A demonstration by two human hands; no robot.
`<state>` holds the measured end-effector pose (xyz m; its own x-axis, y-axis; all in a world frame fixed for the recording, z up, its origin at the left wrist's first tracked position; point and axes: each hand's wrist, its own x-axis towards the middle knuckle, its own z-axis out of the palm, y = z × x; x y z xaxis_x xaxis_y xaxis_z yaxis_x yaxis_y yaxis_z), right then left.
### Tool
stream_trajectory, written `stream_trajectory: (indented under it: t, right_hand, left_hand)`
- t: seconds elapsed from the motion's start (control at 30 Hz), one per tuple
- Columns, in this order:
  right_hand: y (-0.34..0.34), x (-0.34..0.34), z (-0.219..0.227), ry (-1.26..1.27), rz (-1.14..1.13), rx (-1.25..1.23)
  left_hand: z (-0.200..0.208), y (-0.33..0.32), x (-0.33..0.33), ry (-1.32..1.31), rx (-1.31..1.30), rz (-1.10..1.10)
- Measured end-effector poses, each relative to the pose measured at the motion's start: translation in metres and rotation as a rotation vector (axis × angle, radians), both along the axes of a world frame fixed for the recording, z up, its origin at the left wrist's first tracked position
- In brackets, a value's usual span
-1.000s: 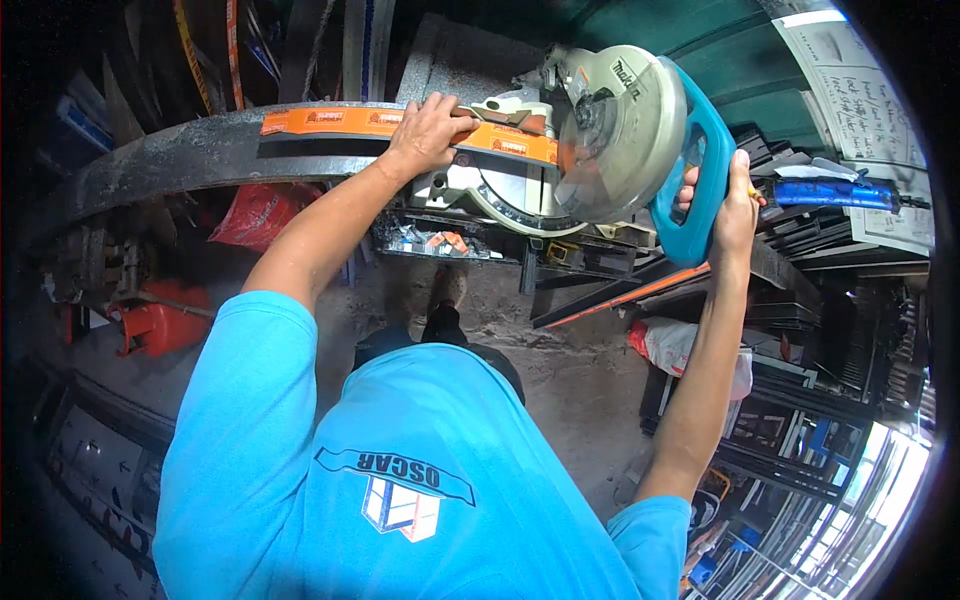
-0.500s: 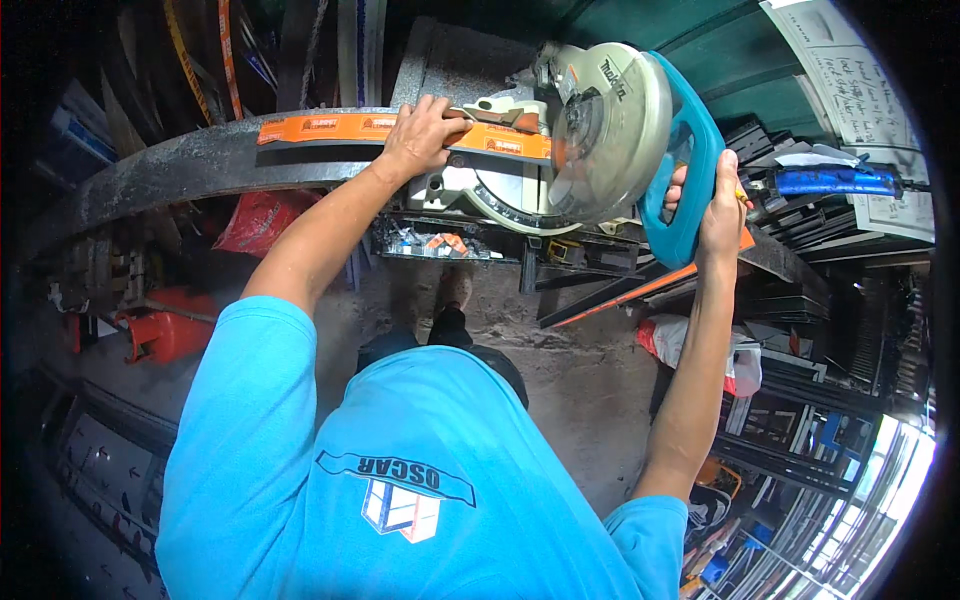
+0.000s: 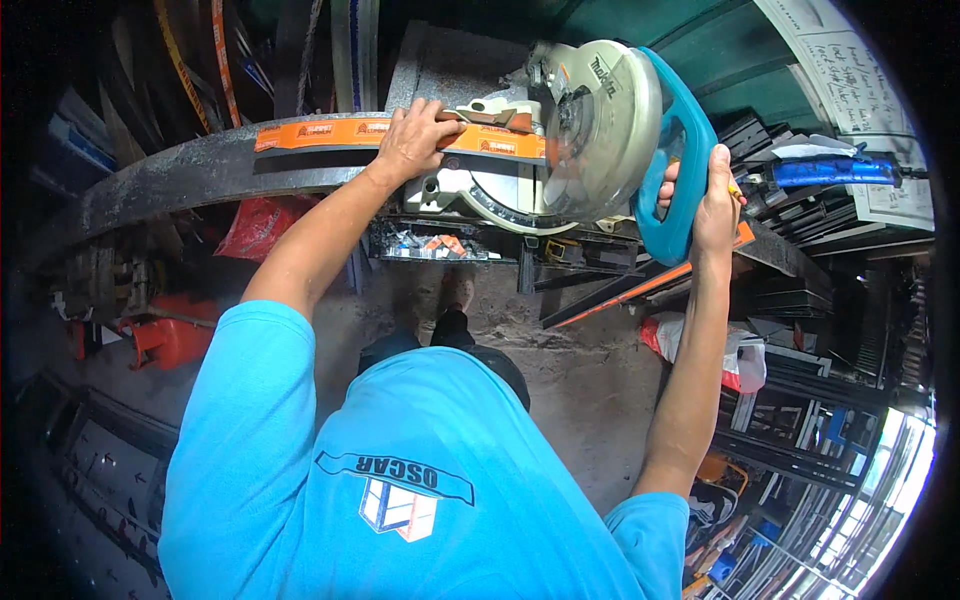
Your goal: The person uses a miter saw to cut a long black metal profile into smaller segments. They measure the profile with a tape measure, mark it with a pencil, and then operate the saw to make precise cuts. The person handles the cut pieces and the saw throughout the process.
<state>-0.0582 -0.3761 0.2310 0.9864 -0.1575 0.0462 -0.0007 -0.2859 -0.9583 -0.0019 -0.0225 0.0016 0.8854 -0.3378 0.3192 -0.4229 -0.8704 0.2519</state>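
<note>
A mitre saw (image 3: 600, 135) with a pale guard over its blade stands on the bench in front of me. My right hand (image 3: 710, 210) is wrapped round its teal handle (image 3: 690, 130), and a thin yellow pencil-like stick (image 3: 736, 190) pokes out beside the fingers. Along the saw's fence lies a metal profile (image 3: 320, 133) covered in orange printed film, its right end by the blade guard. My left hand (image 3: 412, 145) presses down on this profile, fingers curled over its far side, left of the blade. Where the blade meets the profile is hidden by the guard.
A long curved-looking bench (image 3: 150, 185) runs left from the saw. Upright profiles (image 3: 350, 55) lean behind it. A blue tool (image 3: 835, 172) rests on stacked dark profiles at right. A plastic bag (image 3: 742, 360) and a red object (image 3: 175, 335) stand lower down.
The saw head and my right hand on its handle have shifted slightly left in view. My left hand stays on the profile.
</note>
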Motion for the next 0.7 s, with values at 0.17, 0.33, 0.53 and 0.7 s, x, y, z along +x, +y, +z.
stream_trajectory:
  t: [0.17,0.33,0.53,0.7]
  right_hand:
    - [-0.0025,0.0006,-0.0018,0.017,0.011,0.024]
    - [-0.0033,0.0017,-0.003,0.002,0.019,0.008]
    - [-0.0031,0.0,-0.001,0.031,0.027,0.021]
    - [-0.0015,-0.0001,-0.0026,0.012,0.012,0.032]
  left_hand:
    - [0.0021,-0.0009,-0.0005,-0.013,-0.009,-0.007]
    - [0.0004,0.0004,-0.0004,-0.044,-0.009,-0.01]
    - [0.001,0.0004,-0.0004,-0.025,-0.016,-0.014]
    - [0.0016,0.0004,-0.0009,-0.017,-0.021,-0.017]
